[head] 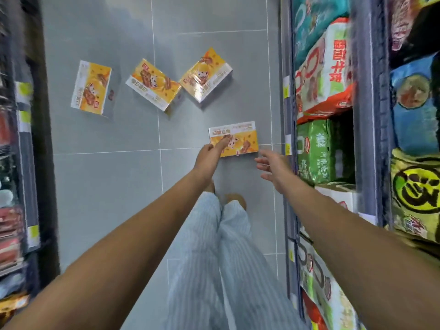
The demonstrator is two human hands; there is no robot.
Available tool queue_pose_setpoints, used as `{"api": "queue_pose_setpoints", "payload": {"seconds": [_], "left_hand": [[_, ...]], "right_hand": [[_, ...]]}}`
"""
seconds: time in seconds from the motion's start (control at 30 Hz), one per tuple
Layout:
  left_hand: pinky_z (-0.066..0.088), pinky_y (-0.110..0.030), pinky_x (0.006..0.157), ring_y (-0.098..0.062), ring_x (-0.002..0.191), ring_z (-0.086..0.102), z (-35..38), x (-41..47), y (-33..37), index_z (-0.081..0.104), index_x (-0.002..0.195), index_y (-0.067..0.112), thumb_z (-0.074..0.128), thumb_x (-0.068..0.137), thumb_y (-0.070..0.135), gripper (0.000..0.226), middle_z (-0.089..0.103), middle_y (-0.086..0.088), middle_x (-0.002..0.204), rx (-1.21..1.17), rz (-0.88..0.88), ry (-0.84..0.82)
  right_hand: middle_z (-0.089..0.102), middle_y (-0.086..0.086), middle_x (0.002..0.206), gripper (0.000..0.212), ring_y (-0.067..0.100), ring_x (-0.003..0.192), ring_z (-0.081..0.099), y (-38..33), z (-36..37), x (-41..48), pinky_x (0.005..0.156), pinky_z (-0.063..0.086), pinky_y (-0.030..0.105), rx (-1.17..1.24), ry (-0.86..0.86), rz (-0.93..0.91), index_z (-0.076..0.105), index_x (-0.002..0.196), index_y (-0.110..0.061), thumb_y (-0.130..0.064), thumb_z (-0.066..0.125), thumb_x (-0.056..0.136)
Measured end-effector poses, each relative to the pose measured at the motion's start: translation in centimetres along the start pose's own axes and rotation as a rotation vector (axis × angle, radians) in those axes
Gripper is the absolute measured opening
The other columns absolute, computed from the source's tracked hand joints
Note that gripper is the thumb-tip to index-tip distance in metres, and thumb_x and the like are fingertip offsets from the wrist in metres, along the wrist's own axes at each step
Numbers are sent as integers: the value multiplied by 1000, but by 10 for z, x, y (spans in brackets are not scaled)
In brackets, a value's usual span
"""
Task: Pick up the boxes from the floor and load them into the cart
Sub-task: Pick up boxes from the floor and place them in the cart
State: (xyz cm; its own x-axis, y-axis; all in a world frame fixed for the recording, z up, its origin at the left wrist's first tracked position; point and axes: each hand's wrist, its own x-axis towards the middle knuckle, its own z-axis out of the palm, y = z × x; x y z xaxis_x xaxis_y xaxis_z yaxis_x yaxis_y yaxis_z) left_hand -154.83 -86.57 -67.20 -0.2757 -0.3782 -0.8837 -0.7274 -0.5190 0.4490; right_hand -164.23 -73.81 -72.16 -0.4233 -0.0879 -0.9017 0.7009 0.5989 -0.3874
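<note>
- Forearms extend down over trousers (226, 270) toward floor (107, 186).
- left hand (209, 158): fingers straight, tips over left end of near box (240, 139); contact unclear, nothing gripped.
- right hand (271, 167): fingers spread wide, holding nothing, just beside that box's near right corner.
- near box lies flat at floor's right edge, by right shelf (333, 91).
- Farther up the floor: left box (91, 88) apart; mid box (153, 84) and right box (206, 73) close together.

Bright, even light; faint soft shadows beside boxes (153, 84). Shelves (366, 91) at both edges motion-smeared, bowed by wide-angle lens.
</note>
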Motion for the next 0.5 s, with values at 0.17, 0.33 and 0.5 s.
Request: {"api": "queue_pose_setpoints", "payload": {"seconds": [0.17,0.33,0.5], "left_hand": [[32,-27,89,-6,80,49,16,100,-22,48,104,22,50,96,33,14,48,8,92,-58,-39,6],[32,-27,90,2,73,45,35,208,-60,48,103,18,51,95,37,21,51,9,91,-118,-99,31],[31,-25,88,-5,86,50,50,296,-98,34,137,13,51,95,35,50,51,4,112,-85,-116,55]], "right_hand": [[58,-3,82,19,14,79,52,24,16,99,80,40,34,34,56,53,57,77,-23,-34,59,92],[52,0,79,17,10,65,45,44,34,202,58,33,27,44,104,72,54,77,-21,-22,55,94],[51,-4,81,12,9,68,45,64,49,291,57,31,22,2,198,28,51,98,-17,-19,59,89]]}}
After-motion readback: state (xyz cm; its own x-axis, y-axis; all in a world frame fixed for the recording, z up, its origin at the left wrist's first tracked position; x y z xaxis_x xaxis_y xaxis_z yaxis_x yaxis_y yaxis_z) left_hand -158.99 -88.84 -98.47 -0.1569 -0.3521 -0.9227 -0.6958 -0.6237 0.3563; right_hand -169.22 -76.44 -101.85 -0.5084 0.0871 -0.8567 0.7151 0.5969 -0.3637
